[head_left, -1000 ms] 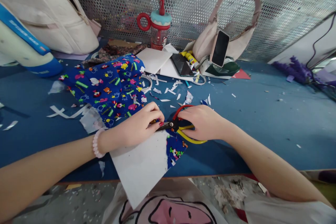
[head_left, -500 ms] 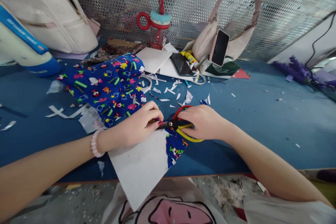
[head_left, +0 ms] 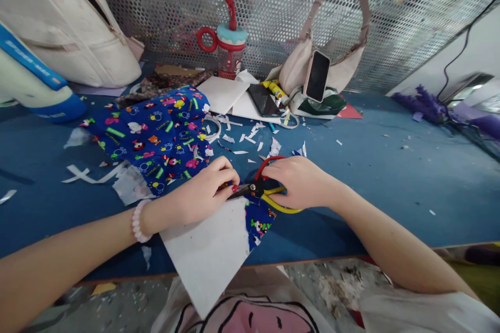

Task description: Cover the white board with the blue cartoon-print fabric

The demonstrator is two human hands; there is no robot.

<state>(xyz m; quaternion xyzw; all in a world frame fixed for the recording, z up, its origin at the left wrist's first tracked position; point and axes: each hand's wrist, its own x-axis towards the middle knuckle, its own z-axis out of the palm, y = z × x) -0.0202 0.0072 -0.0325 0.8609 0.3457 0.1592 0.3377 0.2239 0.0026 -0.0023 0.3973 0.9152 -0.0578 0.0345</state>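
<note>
My right hand (head_left: 299, 179) is closed round the red and yellow handles of a pair of scissors (head_left: 253, 187), whose dark blades point left. My left hand (head_left: 209, 184) pinches the far edge of a white board (head_left: 209, 255), right at the blade tips. Blue cartoon-print fabric (head_left: 260, 223) sticks out past the board's right side. My left fingers hide part of the blades and whatever lies between them. Beyond my left hand a larger piece of the same printed cloth (head_left: 156, 132) is spread on the blue table (head_left: 375, 182).
White paper scraps (head_left: 252, 135) litter the table. At the back stand a red-handled cup (head_left: 230, 52), a handbag (head_left: 292, 65) with a phone (head_left: 317, 76) leaning on it, and a dark phone (head_left: 263, 100). A backpack (head_left: 78, 36) and blue-white bottle (head_left: 35, 80) are left, purple flowers (head_left: 422, 101) right.
The view has shifted slightly, so the background sits a little lower and further left. Both hands keep nearly the same place, the scissors still at my left fingertips.
</note>
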